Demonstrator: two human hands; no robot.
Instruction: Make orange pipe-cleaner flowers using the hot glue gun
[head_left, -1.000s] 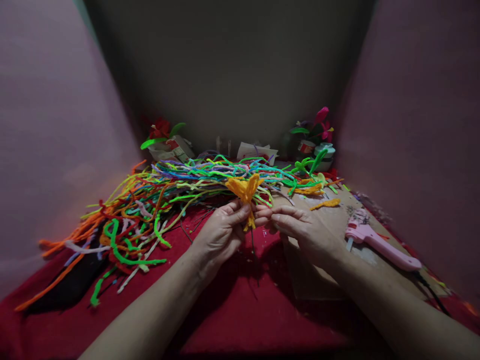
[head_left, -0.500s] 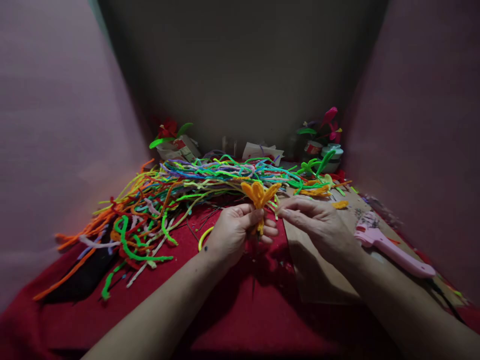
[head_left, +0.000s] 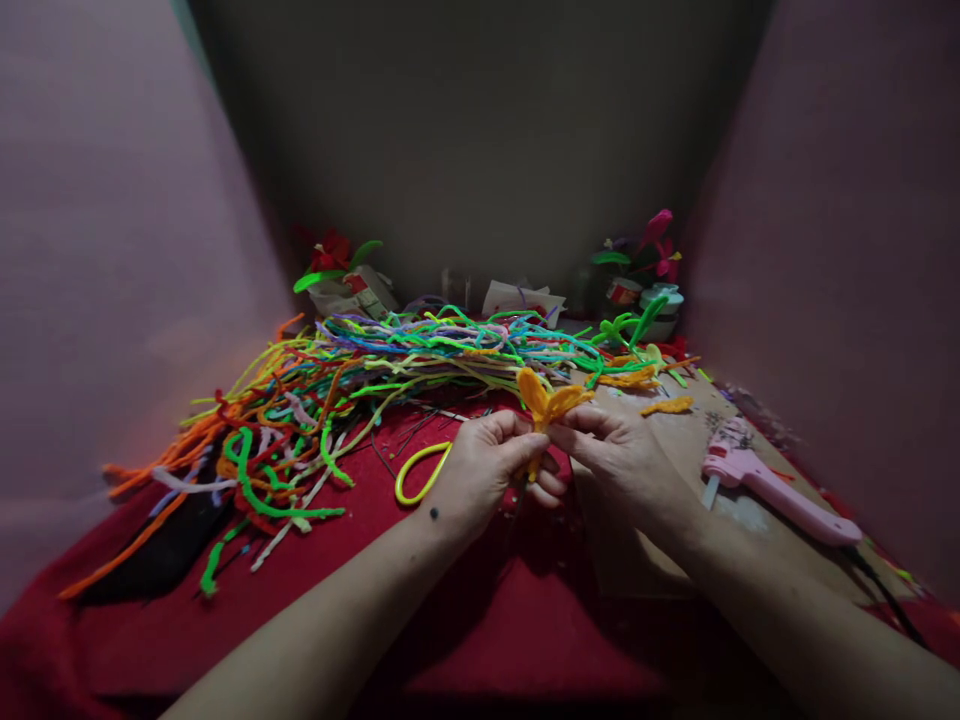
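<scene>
Both hands meet over the red cloth (head_left: 465, 620) at the middle of the view. My left hand (head_left: 487, 470) is closed around the lower stem of an orange pipe-cleaner flower (head_left: 547, 400), whose looped petals stick up above my fingers. My right hand (head_left: 619, 460) pinches the same flower at the base of the petals from the right. A yellow pipe-cleaner loop (head_left: 420, 470) lies on the cloth just left of my left hand.
A big heap of coloured pipe cleaners (head_left: 337, 390) spreads across the left and back. A pink glue gun (head_left: 772, 490) lies on brown cardboard (head_left: 675, 520) at the right. Loose orange petals (head_left: 667, 405), finished flowers (head_left: 652, 245) and small pots stand at the back.
The orange flower and both hands have shifted right and slightly down. My right hand has closed in onto the flower's base. The yellow loop has come into view beside my left hand.
</scene>
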